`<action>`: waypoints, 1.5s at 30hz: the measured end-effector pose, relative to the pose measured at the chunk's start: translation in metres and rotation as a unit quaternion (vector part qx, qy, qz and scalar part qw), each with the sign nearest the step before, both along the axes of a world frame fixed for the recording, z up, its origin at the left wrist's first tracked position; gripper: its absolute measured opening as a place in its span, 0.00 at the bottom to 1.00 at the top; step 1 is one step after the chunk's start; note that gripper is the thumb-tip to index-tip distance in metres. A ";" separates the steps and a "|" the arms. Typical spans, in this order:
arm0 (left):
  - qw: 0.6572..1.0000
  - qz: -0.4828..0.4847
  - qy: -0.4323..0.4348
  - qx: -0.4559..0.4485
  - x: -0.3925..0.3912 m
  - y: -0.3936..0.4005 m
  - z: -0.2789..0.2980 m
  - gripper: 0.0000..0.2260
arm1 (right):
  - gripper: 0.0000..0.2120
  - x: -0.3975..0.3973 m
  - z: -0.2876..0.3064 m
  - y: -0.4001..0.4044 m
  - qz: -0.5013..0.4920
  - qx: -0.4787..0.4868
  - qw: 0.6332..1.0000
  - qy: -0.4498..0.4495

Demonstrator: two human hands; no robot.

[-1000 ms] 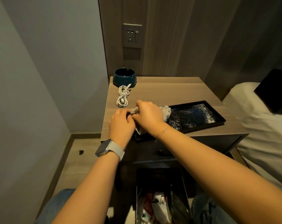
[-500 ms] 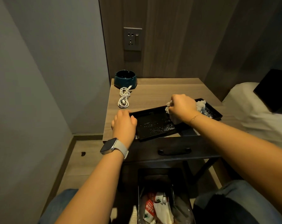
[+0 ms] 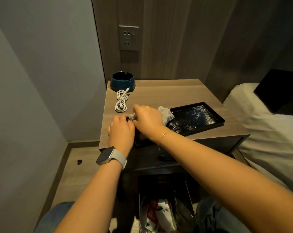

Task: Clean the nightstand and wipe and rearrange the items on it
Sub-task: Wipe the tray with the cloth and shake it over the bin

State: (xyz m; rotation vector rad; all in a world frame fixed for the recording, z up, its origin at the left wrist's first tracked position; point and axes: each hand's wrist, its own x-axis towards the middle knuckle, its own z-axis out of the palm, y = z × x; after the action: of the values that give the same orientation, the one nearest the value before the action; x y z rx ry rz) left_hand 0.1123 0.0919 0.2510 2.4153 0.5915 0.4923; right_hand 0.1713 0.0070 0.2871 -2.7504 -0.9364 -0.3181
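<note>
A black rectangular tray [image 3: 195, 117], speckled with white dust, lies across the front of the wooden nightstand [image 3: 167, 96]. My right hand [image 3: 148, 119] is shut on a white cloth [image 3: 166, 113] and presses it on the tray's left end. My left hand [image 3: 121, 132] rests on the tray's near left corner, fingers curled over its edge, touching the right hand. A coiled white cable [image 3: 121, 101] lies at the back left, just in front of a dark blue ashtray [image 3: 122, 81].
A wall socket [image 3: 129, 37] sits above the nightstand. A bed with white sheets [image 3: 268, 125] adjoins on the right. An open bin with rubbish [image 3: 164, 211] stands on the floor below the drawer. A grey wall closes the left side.
My right hand swept the cloth from the tray's left end to its right end, then back to the left. My left hand stayed on the tray's left corner.
</note>
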 end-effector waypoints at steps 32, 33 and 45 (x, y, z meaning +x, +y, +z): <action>0.999 0.026 -0.033 -0.030 0.005 0.000 -0.003 0.12 | 0.08 -0.016 -0.001 -0.008 0.041 0.076 0.987 0.132; 0.999 0.028 -0.026 -0.032 0.005 0.000 -0.001 0.13 | 0.09 -0.015 0.001 -0.012 0.068 0.053 0.985 0.149; 0.996 -0.048 -0.013 -0.069 0.000 0.010 0.004 0.15 | 0.15 0.013 0.019 -0.016 0.032 0.113 0.970 0.213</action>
State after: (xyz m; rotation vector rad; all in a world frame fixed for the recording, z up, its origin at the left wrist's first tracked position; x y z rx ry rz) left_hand 0.1123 0.1018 0.2548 2.2908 0.4785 0.4278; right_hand 0.1846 -0.0095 0.3064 -2.4295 -0.8132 0.1645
